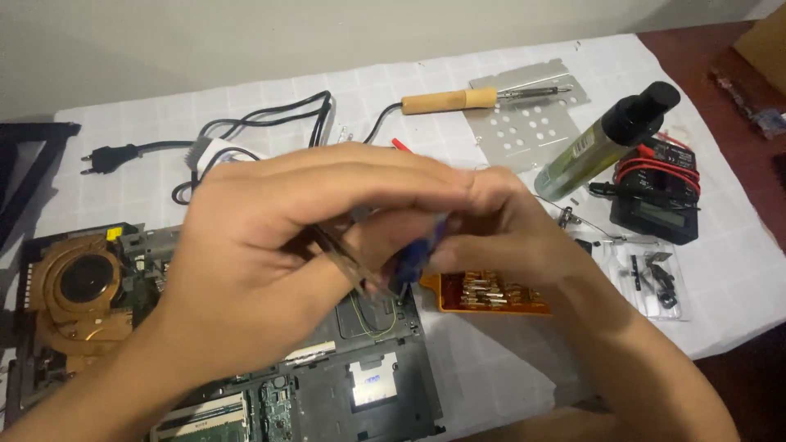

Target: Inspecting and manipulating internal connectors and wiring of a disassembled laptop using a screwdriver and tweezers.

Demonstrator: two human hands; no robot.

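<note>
My left hand (270, 254) is raised over an opened laptop chassis (344, 393) and pinches a pair of thin metal tweezers (348, 262). My right hand (499, 229) meets it from the right, gripping a blue-handled screwdriver (413, 258) whose tip points down near the tweezers' tip. Both hands are blurred and cover the middle of the laptop. A copper fan and heatsink (78, 282) show at the laptop's left end.
An orange bit tray (491, 295) lies right of the laptop. Behind are a wooden-handled soldering iron (458, 100) on a perforated metal plate (532, 123), black cables and plug (106, 155), a green bottle (606, 139), a black multimeter (655, 205), and a bag of small parts (651, 282).
</note>
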